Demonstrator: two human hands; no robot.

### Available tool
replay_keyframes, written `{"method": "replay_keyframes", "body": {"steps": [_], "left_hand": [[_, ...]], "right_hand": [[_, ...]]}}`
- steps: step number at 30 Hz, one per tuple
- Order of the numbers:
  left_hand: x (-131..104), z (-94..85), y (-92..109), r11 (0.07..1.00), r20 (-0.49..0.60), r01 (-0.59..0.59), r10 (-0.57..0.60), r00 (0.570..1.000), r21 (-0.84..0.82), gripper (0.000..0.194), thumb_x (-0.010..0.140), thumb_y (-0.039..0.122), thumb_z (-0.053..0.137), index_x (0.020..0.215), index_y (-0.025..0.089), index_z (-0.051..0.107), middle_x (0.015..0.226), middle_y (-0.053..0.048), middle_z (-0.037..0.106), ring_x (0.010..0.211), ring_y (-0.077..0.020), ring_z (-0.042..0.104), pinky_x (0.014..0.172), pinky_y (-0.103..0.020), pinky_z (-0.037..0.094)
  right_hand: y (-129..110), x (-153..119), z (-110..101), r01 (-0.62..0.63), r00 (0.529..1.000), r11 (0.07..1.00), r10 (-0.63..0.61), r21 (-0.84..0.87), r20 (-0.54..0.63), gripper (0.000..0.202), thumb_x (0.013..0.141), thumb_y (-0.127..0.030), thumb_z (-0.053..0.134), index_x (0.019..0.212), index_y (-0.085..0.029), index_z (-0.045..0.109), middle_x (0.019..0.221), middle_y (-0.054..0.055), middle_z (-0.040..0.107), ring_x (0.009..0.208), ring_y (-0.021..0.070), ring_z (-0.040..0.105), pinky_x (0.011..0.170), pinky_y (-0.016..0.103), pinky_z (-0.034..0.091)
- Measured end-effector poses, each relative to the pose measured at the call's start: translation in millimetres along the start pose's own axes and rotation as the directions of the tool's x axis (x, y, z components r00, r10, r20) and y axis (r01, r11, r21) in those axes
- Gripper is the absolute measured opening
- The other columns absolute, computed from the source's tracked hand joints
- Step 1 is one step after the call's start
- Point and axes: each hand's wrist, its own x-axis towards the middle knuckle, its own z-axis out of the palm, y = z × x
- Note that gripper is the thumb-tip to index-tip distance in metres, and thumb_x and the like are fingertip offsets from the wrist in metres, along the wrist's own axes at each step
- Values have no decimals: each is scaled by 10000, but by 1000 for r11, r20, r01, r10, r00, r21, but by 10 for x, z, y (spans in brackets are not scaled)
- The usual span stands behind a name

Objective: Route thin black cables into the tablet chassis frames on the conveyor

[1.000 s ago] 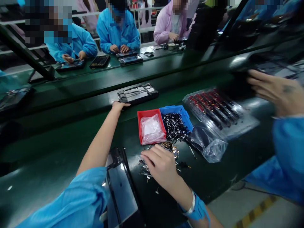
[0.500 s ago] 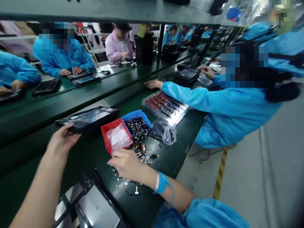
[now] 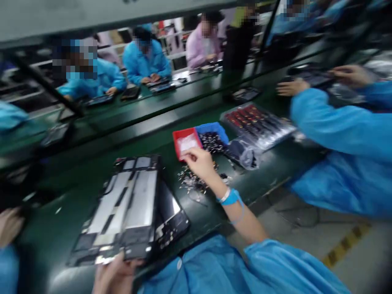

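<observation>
An opened tablet (image 3: 140,196) with silver battery panels and a black frame lies tilted in front of me. My left hand (image 3: 114,271) grips its near edge. Beneath it, to the right, part of a second dark tablet (image 3: 171,216) sticks out. My right hand (image 3: 199,161) hovers by the red bin (image 3: 177,145), its thumb and fingers pinched together. Whatever is in the pinch, if anything, is too small and blurred to make out. Under and around this hand lies a loose pile of small cables and connectors (image 3: 192,179).
Beside the red bin, which holds a clear plastic bag, a blue bin (image 3: 225,134) contains small black parts. Farther right are a plastic bag (image 3: 249,157) and a tray of dark strips (image 3: 257,122). A co-worker's sleeve (image 3: 337,122) reaches in at right; another hand (image 3: 10,226) shows at left.
My view has swung left. My left hand has let go of the device near the belt and come back to grip the opened tablet's near edge. My right hand stays near the red bin.
</observation>
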Motion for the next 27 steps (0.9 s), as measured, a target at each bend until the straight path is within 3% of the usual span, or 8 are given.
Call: {"method": "replay_keyframes", "body": {"steps": [6,9,11,14,18,21,23,27], "left_hand": [[-383,-17,-679,975,-161,52,-88,983,-218,437,584,273,884,955,193,667,906,-27,731,729,-192,696,529,-233,558],[-414,-48,-797,965,31,197,-195,980,-171,436,600,309,881,956,159,678,1002,-99,735,885,-255,709,592,-273,579],[-416,-117,-817,930,302,357,-319,898,-81,464,625,371,867,978,126,693,1027,-163,730,955,-294,702,597,-269,563],[-388,-278,-706,880,631,456,-430,646,133,463,707,450,800,1032,130,717,1091,-185,713,1015,-306,692,692,-302,561],[-243,-591,-311,963,829,15,-239,505,268,243,860,389,658,1022,230,743,1072,-101,733,1020,-254,689,882,-397,528],[-3,-814,-82,918,750,-365,131,648,154,208,939,279,531,1034,246,713,929,-61,750,879,-206,704,801,-363,555],[210,-892,-42,757,589,-611,392,707,230,208,927,198,516,1064,220,670,965,-68,734,910,-199,691,809,-348,557],[589,-877,-126,265,609,-834,582,539,484,311,870,146,571,1181,129,585,1138,-154,675,1044,-243,648,888,-381,537]], "right_hand": [[-75,-16,40,-154,985,954,126,257,121,137,723,-313,661,693,-197,595,578,-13,626,483,117,542,481,252,416],[-271,-152,72,-304,937,873,202,382,283,215,630,-351,751,644,-188,611,610,8,662,475,102,536,437,233,382],[-428,-272,151,-408,882,816,236,410,407,231,568,-321,803,618,-181,626,615,5,665,492,91,538,457,227,398],[-655,-459,363,-515,790,781,272,354,550,249,556,-313,827,616,-174,629,589,-13,642,492,84,540,489,234,430],[-862,-662,721,-616,665,748,326,247,671,243,602,-302,802,655,-175,602,635,-7,647,540,102,587,512,242,456],[-928,-730,938,-650,604,740,369,170,706,206,624,-279,774,702,-173,615,630,-21,628,530,91,567,519,244,465],[-943,-734,1028,-662,581,741,408,117,705,215,626,-285,774,723,-172,619,611,-35,606,499,79,537,504,241,459],[-954,-707,1093,-660,597,747,458,78,659,245,636,-328,783,723,-175,613,627,-36,602,489,66,520,497,234,450]]}}
